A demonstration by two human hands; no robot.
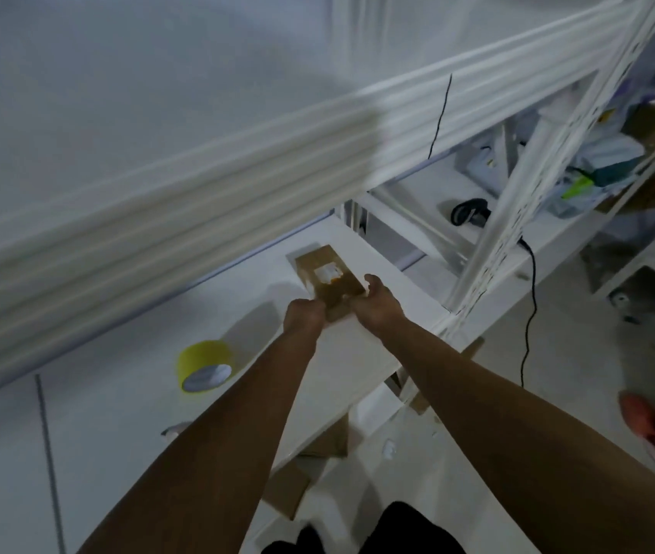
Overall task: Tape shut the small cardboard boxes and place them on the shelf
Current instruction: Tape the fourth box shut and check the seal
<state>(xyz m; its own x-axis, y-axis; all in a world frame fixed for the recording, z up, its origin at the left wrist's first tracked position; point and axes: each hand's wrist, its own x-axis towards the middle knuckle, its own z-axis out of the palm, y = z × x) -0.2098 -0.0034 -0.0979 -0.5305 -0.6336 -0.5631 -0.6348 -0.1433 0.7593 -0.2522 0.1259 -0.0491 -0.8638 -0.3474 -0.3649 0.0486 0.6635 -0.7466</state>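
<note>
A small brown cardboard box (328, 275) with a white label on top sits on the white shelf board (366, 353), far in under the upper shelf. My left hand (304, 315) grips its near left corner with curled fingers. My right hand (376, 303) holds its near right side, thumb raised. Both arms are stretched forward. A roll of yellow tape (204, 365) lies on its side on the white surface to the left of my left arm. The view is blurred by motion.
The upper shelf's white front edge (198, 201) crosses above the box. A perforated white upright (490, 241) stands right of my hands. More brown boxes (290, 489) lie on the floor below. A black cable (530, 313) hangs at right beside cluttered shelves (605, 161).
</note>
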